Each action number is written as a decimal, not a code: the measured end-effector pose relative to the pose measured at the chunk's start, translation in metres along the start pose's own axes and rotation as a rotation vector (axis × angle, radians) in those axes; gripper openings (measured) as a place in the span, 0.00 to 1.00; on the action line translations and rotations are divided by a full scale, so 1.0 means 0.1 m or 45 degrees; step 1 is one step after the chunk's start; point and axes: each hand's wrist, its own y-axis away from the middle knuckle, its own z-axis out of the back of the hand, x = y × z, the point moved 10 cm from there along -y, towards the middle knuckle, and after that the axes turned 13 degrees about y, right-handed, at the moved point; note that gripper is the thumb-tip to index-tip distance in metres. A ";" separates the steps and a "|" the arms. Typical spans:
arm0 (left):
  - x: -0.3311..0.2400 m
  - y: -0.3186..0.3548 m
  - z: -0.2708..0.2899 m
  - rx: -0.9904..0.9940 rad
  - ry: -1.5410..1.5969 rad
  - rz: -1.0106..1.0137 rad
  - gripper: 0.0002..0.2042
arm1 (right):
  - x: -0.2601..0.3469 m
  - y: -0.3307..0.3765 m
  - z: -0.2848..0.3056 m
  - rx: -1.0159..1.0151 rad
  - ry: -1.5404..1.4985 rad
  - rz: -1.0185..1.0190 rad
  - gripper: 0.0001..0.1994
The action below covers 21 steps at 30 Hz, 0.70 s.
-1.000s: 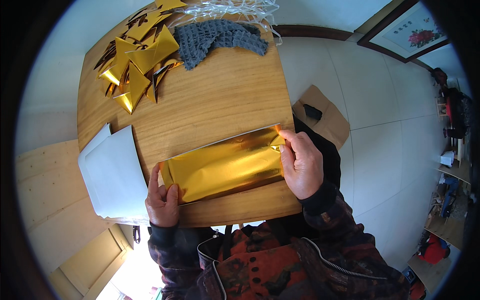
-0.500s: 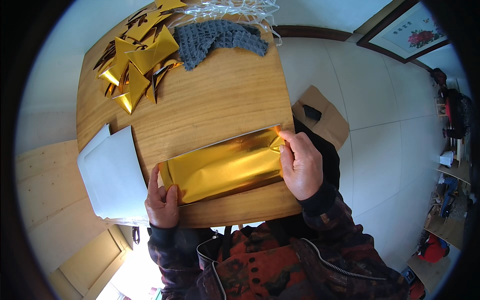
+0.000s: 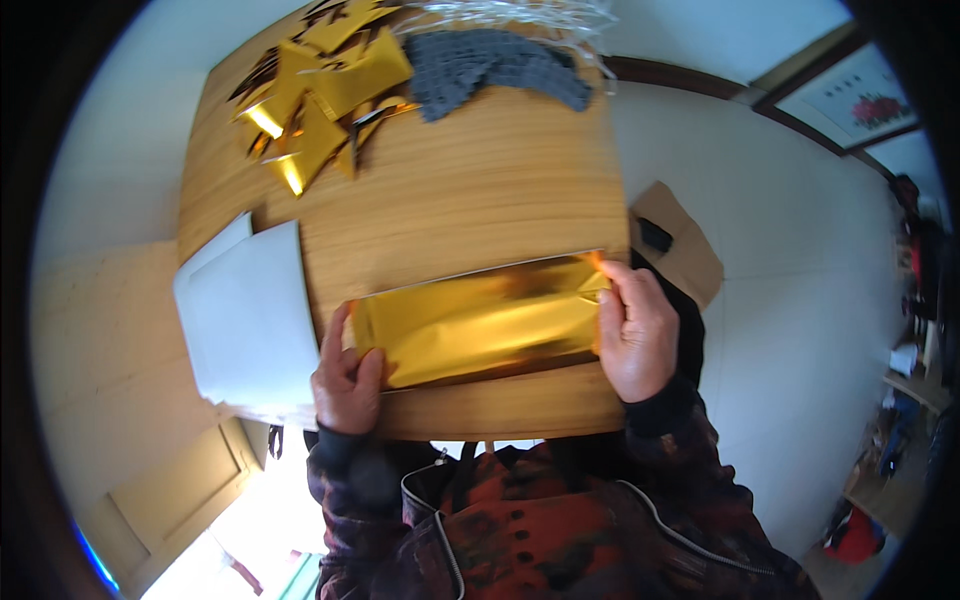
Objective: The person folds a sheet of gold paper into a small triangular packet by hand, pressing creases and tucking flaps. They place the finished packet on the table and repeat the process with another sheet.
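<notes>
A long, shiny gold foil paper sheet (image 3: 480,320), folded into a narrow rectangle, lies over the near part of the wooden table. My left hand (image 3: 347,383) grips its left end between thumb and fingers. At the right end, my right hand (image 3: 638,330) pinches the sheet near its upper corner, where the foil is creased. A stack of pale sheets (image 3: 250,315) rests left of my left hand. Farther off at the upper left is a pile of folded gold foil pieces (image 3: 310,140).
A grey textured cloth (image 3: 495,72) lies at the table's far side, beside clear plastic strips (image 3: 525,15). Right of the wooden table (image 3: 470,190), brown cardboard (image 3: 690,250) with a dark object on it sits lower down. Cluttered shelves (image 3: 910,400) stand at the far right.
The whole view has shifted, so the table and my hands appear farther right. Both hands keep their hold on the gold sheet, which looks slightly more level.
</notes>
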 end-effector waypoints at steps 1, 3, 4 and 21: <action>-0.01 0.01 0.00 -0.019 0.011 -0.011 0.29 | -0.01 0.00 -0.01 0.024 0.013 -0.023 0.15; -0.01 0.01 0.00 -0.048 0.036 0.009 0.29 | 0.03 -0.01 0.00 0.003 0.047 -0.004 0.15; -0.03 0.01 0.00 -0.038 -0.012 0.001 0.29 | 0.05 -0.02 0.00 -0.013 0.053 0.014 0.14; -0.16 0.01 -0.01 -0.055 -0.232 -0.036 0.23 | 0.09 0.00 -0.03 0.031 0.145 0.062 0.14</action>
